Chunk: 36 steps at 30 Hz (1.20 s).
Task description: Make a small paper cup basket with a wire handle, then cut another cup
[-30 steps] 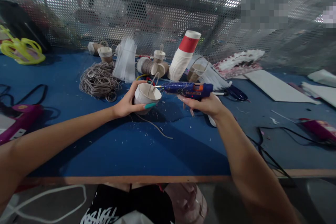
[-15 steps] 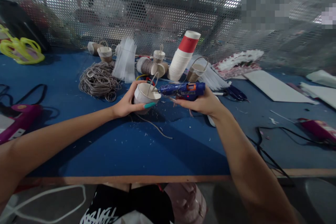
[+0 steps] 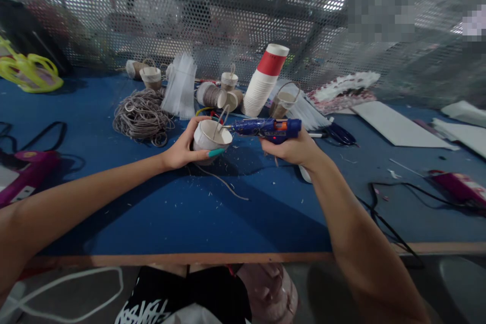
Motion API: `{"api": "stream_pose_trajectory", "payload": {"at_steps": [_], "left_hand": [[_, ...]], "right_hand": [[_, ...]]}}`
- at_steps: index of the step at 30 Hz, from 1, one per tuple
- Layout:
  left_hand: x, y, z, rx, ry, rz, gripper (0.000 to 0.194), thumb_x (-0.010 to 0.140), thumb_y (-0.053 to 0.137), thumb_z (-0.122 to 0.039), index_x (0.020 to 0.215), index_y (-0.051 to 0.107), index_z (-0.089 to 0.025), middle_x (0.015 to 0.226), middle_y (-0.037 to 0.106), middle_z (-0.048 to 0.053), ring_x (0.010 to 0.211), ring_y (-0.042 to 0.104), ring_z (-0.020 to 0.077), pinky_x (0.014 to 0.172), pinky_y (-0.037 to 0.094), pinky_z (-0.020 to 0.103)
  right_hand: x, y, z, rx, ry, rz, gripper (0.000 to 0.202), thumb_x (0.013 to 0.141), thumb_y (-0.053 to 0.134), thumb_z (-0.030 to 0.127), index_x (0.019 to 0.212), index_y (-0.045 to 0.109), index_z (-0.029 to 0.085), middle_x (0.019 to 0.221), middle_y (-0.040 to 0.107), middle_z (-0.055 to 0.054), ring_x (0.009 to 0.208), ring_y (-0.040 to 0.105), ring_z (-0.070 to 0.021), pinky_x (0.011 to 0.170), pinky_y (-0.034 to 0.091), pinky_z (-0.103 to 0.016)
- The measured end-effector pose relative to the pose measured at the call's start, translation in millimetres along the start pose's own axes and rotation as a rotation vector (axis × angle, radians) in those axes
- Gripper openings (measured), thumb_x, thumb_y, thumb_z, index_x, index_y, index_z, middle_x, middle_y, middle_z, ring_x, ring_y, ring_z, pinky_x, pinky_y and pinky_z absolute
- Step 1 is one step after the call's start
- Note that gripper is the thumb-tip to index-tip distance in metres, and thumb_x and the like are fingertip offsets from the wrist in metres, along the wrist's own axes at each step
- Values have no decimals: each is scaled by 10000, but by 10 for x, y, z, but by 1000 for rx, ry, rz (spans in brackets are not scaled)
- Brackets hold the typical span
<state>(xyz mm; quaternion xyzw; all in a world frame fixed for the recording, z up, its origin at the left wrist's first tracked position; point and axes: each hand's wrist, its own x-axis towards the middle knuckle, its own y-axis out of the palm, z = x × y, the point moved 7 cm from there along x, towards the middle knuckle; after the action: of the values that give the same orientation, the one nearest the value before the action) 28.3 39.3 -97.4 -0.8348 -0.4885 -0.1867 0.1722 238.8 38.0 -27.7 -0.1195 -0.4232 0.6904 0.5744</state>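
My left hand (image 3: 182,148) is wrapped around a white paper cup (image 3: 207,143), thumb in front, its turquoise nail showing. A looped cord handle rises from inside the cup, and a loose length of cord (image 3: 228,188) trails on the table below it. In my right hand (image 3: 294,151) is a blue hot glue gun (image 3: 261,127), held level with its nozzle pointing left at the cup's rim, near the cord. A small red light glows on the gun. Whether the nozzle touches the cup I cannot tell.
Behind the cup lie a heap of grey cord (image 3: 142,116), cord spools (image 3: 212,96), white strips (image 3: 180,88) and a leaning stack of paper cups (image 3: 261,86). A small cord-wrapped basket (image 3: 283,104) stands beside it. Magenta glue guns lie at left (image 3: 28,172) and right (image 3: 457,185). Perforated metal (image 3: 228,15) stands behind.
My right hand has drawn the glue gun slightly to the right, so its nozzle sits farther out toward the cup's rim. My left hand and the cup have stayed almost still.
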Motion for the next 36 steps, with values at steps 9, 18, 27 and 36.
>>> {"api": "stream_pose_trajectory", "payload": {"at_steps": [9,18,27,36], "left_hand": [[8,7,-20,3,10,3,712,673,779,-413,1236,375,-249,1202,523,98,1096,530,272,954,436,437],[6,15,-28,18,12,14,705,687,768,-432,1239,369,-248,1207,529,102,1091,535,273,929,451,412],[9,8,-17,18,40,13,715,687,774,-449,1247,375,-253,1204,532,99,1092,542,263,944,460,409],[9,4,-12,10,25,15,728,676,782,-433,1247,369,-251,1220,532,107,1101,546,277,945,470,425]], "right_hand": [[1,19,19,-31,16,23,179,603,627,237,555,454,234,520,502,15,516,486,-134,483,442,-288],[2,22,20,-41,22,32,221,601,617,217,539,405,232,512,445,31,511,432,-118,478,385,-275],[-23,27,27,-62,52,42,233,626,613,204,522,407,235,473,408,27,481,439,-132,468,383,-290],[-12,17,59,-64,28,32,265,590,609,185,495,367,237,459,376,47,446,366,-96,436,353,-274]]}}
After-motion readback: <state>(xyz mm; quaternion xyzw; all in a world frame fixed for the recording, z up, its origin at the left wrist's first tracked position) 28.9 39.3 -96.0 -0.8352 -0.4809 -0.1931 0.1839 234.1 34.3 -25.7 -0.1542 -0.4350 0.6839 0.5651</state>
